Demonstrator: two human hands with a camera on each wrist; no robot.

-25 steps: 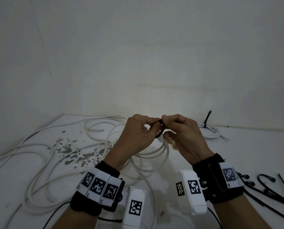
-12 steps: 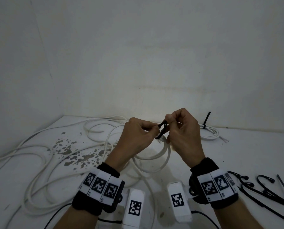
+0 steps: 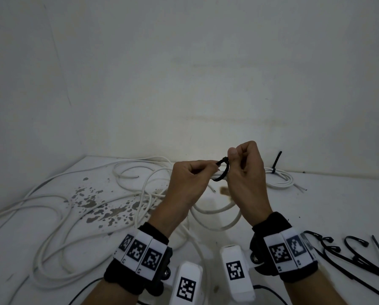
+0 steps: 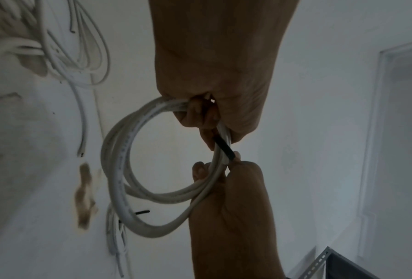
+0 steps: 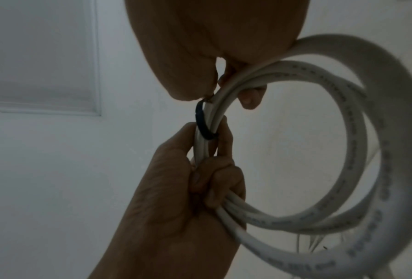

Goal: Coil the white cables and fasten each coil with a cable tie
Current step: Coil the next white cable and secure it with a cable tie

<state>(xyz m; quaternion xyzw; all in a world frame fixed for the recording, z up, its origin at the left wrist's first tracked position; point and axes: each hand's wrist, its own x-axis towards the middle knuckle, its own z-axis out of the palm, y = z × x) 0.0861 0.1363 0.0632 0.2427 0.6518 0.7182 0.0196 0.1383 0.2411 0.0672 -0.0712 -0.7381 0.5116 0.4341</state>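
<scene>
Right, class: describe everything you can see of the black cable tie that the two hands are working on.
The black cable tie is a thin, flat strap, plastic by its look, bent into a small loop around the bunched turns of the white cable coil. The loop looks loose, not yet drawn tight. It is held in the air above the table, between the left hand, which pinches one side and grips the coil, and the right hand, whose fingers pinch the other end near the top.
</scene>
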